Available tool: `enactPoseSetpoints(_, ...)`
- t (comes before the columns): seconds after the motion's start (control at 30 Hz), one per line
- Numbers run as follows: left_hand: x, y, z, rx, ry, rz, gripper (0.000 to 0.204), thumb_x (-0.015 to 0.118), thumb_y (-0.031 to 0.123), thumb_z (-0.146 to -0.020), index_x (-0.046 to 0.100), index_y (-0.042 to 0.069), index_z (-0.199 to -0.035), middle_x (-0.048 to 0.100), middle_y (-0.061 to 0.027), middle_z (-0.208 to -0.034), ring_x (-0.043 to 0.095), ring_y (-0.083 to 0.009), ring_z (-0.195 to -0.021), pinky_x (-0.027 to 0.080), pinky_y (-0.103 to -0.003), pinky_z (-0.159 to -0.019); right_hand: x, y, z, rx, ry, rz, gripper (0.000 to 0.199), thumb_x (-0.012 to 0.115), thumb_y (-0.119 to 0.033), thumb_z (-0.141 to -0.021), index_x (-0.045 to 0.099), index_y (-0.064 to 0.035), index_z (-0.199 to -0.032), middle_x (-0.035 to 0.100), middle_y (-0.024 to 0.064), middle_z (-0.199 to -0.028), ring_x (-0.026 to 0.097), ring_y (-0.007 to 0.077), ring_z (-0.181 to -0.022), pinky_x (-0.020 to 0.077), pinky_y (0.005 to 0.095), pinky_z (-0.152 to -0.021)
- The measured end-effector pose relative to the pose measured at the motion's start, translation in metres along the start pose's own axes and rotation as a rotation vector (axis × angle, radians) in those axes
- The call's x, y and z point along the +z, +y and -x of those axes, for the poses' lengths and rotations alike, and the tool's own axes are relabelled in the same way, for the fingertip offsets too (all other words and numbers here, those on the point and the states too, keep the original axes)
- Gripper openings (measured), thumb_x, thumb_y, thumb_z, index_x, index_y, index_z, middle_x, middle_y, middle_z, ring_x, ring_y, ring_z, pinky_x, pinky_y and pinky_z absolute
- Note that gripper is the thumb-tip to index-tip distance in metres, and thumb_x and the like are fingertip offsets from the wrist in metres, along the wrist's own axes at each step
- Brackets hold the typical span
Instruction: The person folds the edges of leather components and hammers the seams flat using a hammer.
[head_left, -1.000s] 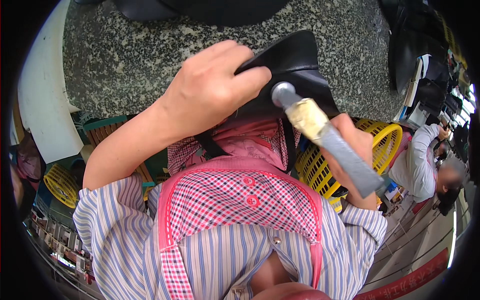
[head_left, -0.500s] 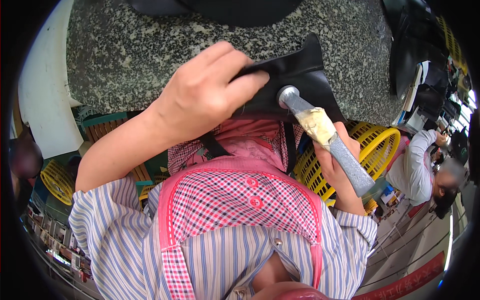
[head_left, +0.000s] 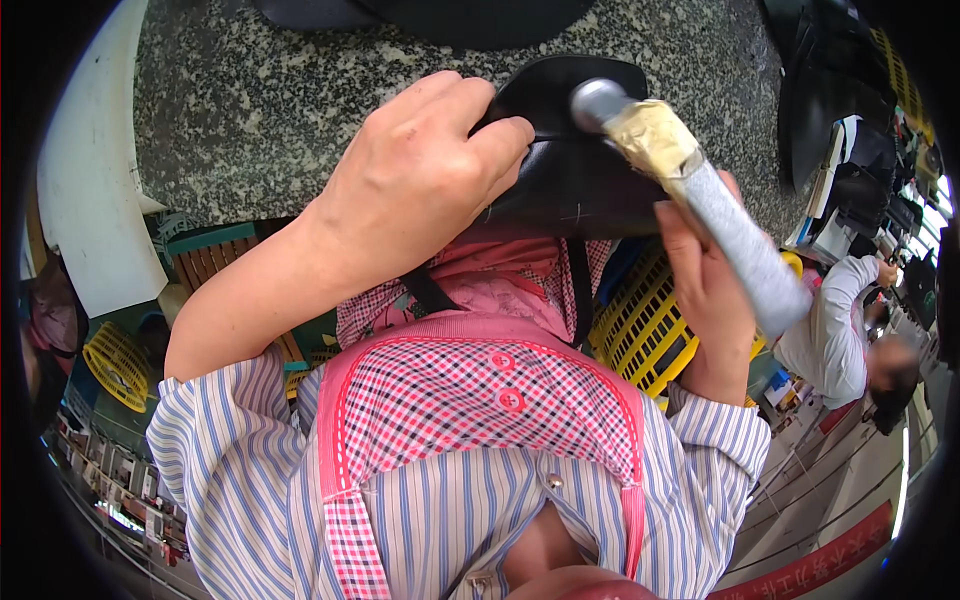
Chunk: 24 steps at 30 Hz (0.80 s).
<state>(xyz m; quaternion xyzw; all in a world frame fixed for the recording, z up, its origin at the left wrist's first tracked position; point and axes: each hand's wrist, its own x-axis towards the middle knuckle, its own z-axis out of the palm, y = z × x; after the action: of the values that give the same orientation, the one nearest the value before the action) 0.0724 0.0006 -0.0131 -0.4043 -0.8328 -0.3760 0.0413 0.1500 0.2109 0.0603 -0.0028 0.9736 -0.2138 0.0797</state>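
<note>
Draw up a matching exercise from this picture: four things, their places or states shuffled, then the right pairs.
Things:
1. silver-grey metal hammer with tan-wrapped neck
2. smooth black sheet
3. yellow plastic lattice basket
4. pink-edged checked cloth apron

Places or states:
A. worn over a blue-striped pale shirt
B. partly hidden behind the right hand
C. gripped by the left hand
D. held in the right hand

Pairs: 1-D, 2-C, 3-B, 4-A.

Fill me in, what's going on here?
The person's left hand pinches a black leather-like piece at the near edge of a speckled stone worktop. Their right hand grips a tape-wrapped hammer, its round face over the piece; contact can't be told.
</note>
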Motion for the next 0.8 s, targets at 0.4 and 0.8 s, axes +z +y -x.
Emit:
enactPoseSetpoints(0.4,0.002,-0.004,0.005,0.019,0.046,0.049,0.02,0.072,0.006,-0.066,0.065,0.007,-0.084,0.045,-0.0062,-0.065,0.049,-0.0221,-0.059,0.041,-0.032,-0.051,0.018,0.004,0.032,0.049,-0.182,-0.171,0.017,0.064,-0.012,-0.078,0.051,-0.0011,-0.082,0.055,0.0143,-0.063,0.061,0.0313,-0.059,0.044,0.0316,-0.052)
enactPoseSetpoints(0.8,0.004,0.012,-0.006,-0.328,0.088,0.041,0.008,0.068,0.005,-0.069,0.066,0.007,-0.077,0.051,-0.0038,-0.06,0.051,-0.0154,-0.047,0.039,-0.027,-0.045,0.017,0.006,0.028,0.056,-0.131,-0.224,0.012,0.06,-0.01,-0.083,0.052,-0.0001,-0.082,0.054,0.0114,-0.063,0.059,0.0201,-0.054,0.0412,0.0293,-0.048)
